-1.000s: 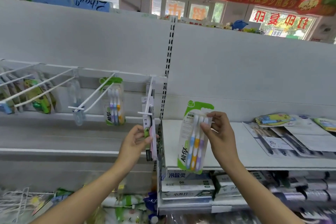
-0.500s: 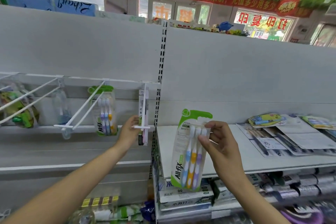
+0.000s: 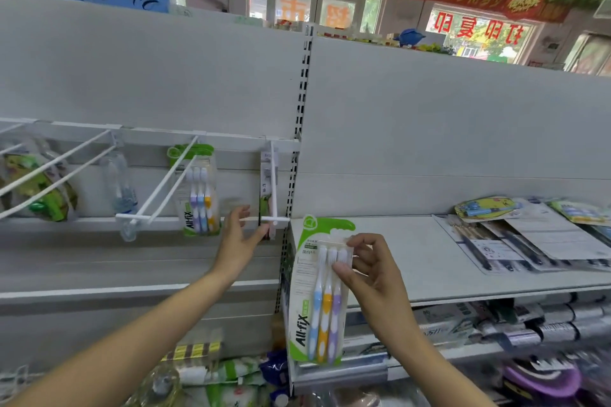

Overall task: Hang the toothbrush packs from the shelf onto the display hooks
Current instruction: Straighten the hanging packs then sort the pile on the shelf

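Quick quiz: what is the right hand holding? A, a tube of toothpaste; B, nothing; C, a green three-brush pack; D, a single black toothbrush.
C: the right hand pinches the green three-brush pack, with blue, yellow and purple handles showing, in front of the shelf.
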Available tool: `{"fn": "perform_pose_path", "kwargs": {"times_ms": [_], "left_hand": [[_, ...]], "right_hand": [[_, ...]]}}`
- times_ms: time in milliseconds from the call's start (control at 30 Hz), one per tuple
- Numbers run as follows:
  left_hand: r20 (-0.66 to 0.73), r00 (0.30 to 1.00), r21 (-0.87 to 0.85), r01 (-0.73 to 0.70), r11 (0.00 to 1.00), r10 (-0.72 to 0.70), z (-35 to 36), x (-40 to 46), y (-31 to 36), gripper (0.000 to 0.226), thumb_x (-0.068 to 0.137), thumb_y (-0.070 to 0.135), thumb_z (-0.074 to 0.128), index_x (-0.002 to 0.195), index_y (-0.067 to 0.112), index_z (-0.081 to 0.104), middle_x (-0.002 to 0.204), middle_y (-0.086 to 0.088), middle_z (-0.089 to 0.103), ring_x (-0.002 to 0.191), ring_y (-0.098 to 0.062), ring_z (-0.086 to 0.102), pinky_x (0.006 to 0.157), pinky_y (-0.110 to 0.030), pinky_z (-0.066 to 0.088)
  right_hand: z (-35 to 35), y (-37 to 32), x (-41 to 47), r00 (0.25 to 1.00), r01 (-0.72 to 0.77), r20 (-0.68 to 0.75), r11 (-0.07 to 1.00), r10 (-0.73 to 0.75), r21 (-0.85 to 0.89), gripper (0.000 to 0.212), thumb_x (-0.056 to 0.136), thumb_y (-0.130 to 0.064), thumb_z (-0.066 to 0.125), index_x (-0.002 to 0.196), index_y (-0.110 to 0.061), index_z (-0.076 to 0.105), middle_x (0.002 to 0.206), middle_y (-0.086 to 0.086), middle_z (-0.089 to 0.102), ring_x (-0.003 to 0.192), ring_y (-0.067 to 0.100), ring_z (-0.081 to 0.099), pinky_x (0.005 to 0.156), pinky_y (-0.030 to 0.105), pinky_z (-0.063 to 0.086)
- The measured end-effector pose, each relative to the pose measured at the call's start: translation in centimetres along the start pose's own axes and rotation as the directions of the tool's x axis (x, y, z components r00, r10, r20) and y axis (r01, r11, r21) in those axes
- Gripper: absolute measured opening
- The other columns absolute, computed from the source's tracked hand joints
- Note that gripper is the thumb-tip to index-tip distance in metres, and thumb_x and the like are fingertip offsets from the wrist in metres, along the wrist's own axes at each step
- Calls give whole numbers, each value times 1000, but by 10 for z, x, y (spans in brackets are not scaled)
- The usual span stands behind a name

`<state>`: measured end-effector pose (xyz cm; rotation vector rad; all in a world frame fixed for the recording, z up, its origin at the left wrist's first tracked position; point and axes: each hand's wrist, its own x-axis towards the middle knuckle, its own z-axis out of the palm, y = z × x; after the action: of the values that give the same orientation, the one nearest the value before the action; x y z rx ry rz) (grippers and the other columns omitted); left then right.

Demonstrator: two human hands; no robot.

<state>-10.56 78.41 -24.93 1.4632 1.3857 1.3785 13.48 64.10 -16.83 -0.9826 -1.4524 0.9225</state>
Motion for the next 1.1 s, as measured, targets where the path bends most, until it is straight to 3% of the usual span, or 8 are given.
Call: {"fn": "perform_pose_path", "kwargs": {"times_ms": [100,200,333,467,533,700,900,1100], "left_hand": [[133,991,-39,24,999,-18,-11,-46,2,15,99,33,55,113,33,59,117,10,63,109,-2,59,103,-36,46],[335,941,-107,96,990,-55,-31,-92,0,46,96,56,49,110,17,70,104,-5,74,98,-17,70,91,-38,55],[438,895,-101,138,985,-81,-59,-137,-9,32,96,29,53,114,8,69,107,-12,74,94,-21,70,82,-33,56],[366,923,-128,174,977,-116,-87,-160,-19,35,81,38,78,113,26,72,113,-8,73,106,-27,69,96,-44,54],[292,949,-148,167,975,-118,-102,-165,-22,33,81,30,78,113,23,73,112,-10,74,106,-29,69,97,-50,53],[202,972,-141,153,978,-123,-132,-168,-19,28,87,5,70,113,16,72,108,-8,75,101,-27,71,95,-48,54],[198,976,-117,112,987,-87,-155,-163,-12,29,86,20,71,113,32,71,111,-4,75,102,-26,71,93,-46,55],[179,978,-183,136,974,-103,-164,-168,-23,33,85,15,71,113,33,71,110,-9,75,103,-31,71,88,-43,57]], "right_hand": [[19,11,-1,996,-90,25,994,88,63,31,90,-1,67,108,-11,44,106,5,73,102,23,71,87,42,58],[43,21,1,988,-153,41,981,149,123,38,88,1,69,110,-9,41,108,6,75,102,25,71,88,43,57],[77,23,7,985,-163,77,974,153,156,39,85,1,72,115,-6,48,105,4,75,100,23,72,82,33,59],[109,18,11,983,-148,132,970,124,194,34,84,4,72,115,-2,59,106,8,75,101,23,72,81,27,58],[125,16,12,977,-145,183,972,110,188,32,84,2,73,114,-4,63,107,7,75,103,22,71,85,30,59],[155,8,14,964,-119,253,983,81,142,23,88,-8,72,111,-7,70,107,3,76,103,18,71,93,32,56],[173,2,23,963,-85,266,989,50,122,19,89,-10,71,108,-10,72,101,1,78,97,17,73,87,30,57],[195,1,25,942,-53,333,997,29,61,20,88,-12,74,108,-9,74,101,1,78,97,16,73,88,30,57]]}}
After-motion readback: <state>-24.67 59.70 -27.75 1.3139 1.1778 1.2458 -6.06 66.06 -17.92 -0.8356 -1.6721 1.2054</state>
